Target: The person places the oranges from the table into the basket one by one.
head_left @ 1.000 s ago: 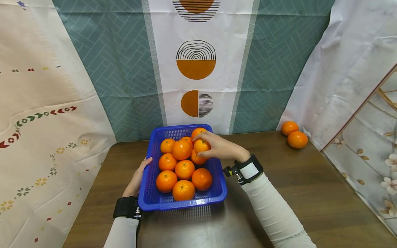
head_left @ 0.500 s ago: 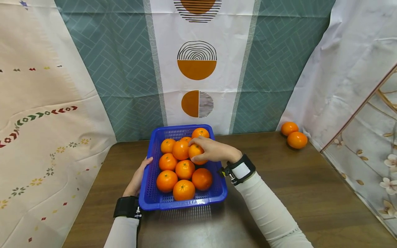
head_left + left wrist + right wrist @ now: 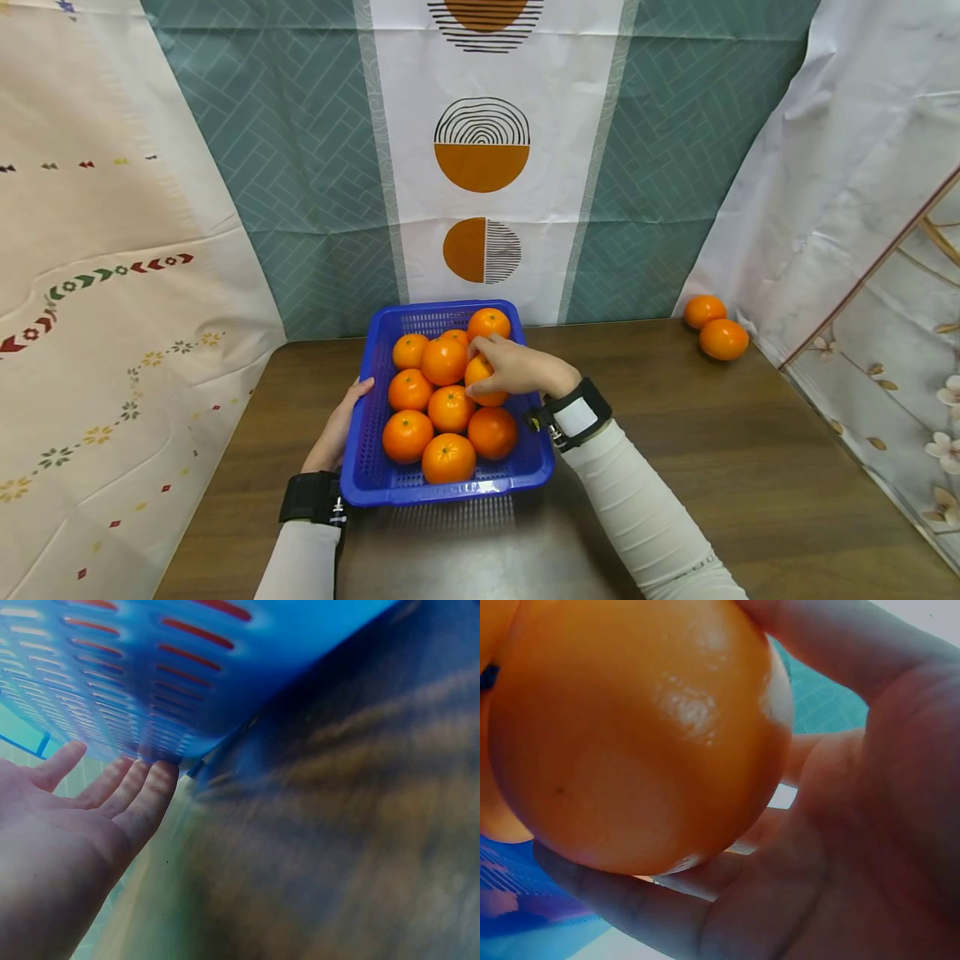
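Observation:
A blue plastic basket (image 3: 450,495) with slotted walls stands on the table, with several oranges in it. At its left side, my left hand (image 3: 335,432) rests against the outer wall. In the left wrist view, the fairly straight fingers of the left hand (image 3: 90,817) touch the slotted plastic. My right hand (image 3: 525,368) reaches over the basket's right side and grips an orange (image 3: 478,369) among the others. Close up in the right wrist view, thumb and fingers curl round this orange (image 3: 641,735), which appears to touch a neighbouring one. Its underside is hidden.
Two more oranges (image 3: 723,339) lie together at the table's far right corner. The brown wooden table (image 3: 675,467) meets a patterned cloth (image 3: 480,150) at the back. Other cloths hang at the left and right sides.
My right hand has moved left and down with the orange, lowering it among the others. An orange at the basket's back right shows more fully now. The left hand keeps its place.

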`<state>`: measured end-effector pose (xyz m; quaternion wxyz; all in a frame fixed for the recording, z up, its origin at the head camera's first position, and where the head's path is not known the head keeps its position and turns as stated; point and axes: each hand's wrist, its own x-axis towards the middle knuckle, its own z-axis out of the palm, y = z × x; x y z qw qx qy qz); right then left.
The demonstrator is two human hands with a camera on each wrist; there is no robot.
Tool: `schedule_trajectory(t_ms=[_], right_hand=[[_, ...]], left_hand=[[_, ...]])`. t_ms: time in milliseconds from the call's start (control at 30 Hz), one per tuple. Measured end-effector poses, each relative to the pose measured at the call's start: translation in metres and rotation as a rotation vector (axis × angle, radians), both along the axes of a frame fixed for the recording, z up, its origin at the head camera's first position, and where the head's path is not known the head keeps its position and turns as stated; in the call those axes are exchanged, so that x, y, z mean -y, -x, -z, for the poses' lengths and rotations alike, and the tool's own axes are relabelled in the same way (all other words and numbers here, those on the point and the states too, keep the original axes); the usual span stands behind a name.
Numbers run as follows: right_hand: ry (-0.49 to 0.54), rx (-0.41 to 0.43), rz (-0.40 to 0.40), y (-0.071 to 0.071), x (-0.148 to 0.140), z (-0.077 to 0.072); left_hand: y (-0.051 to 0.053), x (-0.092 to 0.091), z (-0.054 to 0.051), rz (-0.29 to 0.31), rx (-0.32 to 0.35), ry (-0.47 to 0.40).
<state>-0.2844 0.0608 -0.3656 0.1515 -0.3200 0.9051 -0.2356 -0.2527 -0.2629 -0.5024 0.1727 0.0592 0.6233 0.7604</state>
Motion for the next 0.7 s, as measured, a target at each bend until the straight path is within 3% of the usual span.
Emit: schedule_trajectory(t_ms=[267, 700], right_hand=[[-0.026, 0.027, 0.017, -0.0007, 0.0013, 0.0034], [-0.072, -0.025, 0.05, 0.0013, 0.0017, 0.0088]], left_hand=[[-0.0005, -0.001, -0.0019, -0.002, 0.013, -0.004], [-0.0017, -0.0012, -0.0026, -0.007, 0.001, 0.002]])
